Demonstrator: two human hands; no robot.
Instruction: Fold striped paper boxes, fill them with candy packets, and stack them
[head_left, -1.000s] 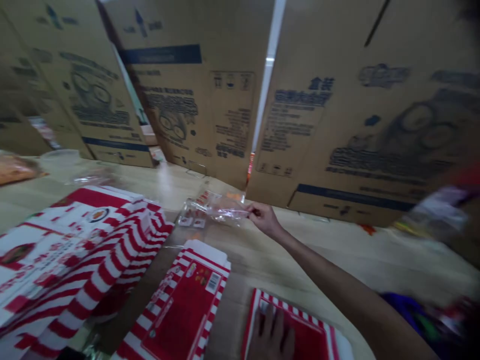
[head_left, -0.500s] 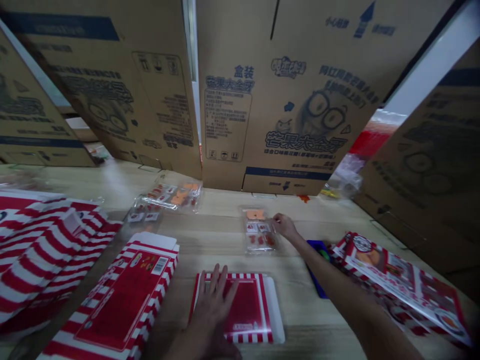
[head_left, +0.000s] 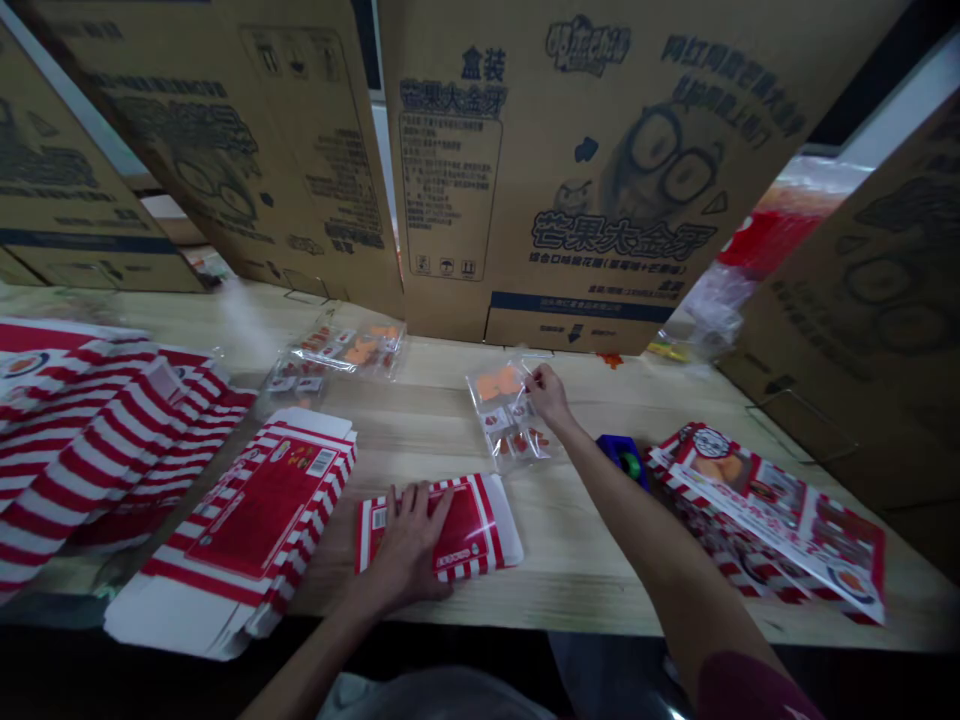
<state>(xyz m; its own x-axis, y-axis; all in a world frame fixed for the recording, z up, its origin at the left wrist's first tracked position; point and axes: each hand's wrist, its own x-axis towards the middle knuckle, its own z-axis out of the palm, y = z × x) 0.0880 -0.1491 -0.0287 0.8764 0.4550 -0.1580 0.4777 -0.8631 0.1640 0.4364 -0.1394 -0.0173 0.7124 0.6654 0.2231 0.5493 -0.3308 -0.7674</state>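
My left hand (head_left: 411, 535) lies across a red-and-white striped snack box (head_left: 472, 530) near the table's front edge. Its fingers reach over the far side and the thumb is at the near side. The box's white end flap points right. Farther back, my right hand (head_left: 547, 393) pinches the right edge of a clear plastic packet (head_left: 495, 420). Orange pieces, small white sachets and reddish pieces show inside it. The packet is slightly tilted; whether it is fully off the table I cannot tell.
Another striped box (head_left: 251, 510) lies left, beside striped packaging (head_left: 97, 430). More clear packets (head_left: 360, 350) lie behind. A blue tape dispenser (head_left: 619, 455) and a stack of printed cartons (head_left: 772, 510) are at the right. Large cardboard boxes (head_left: 450, 220) stand along the back.
The view has shifted, showing the table's front edge. The packet in my right hand has tilted. The box under my left hand has turned slightly, and the fingers there are more bent.
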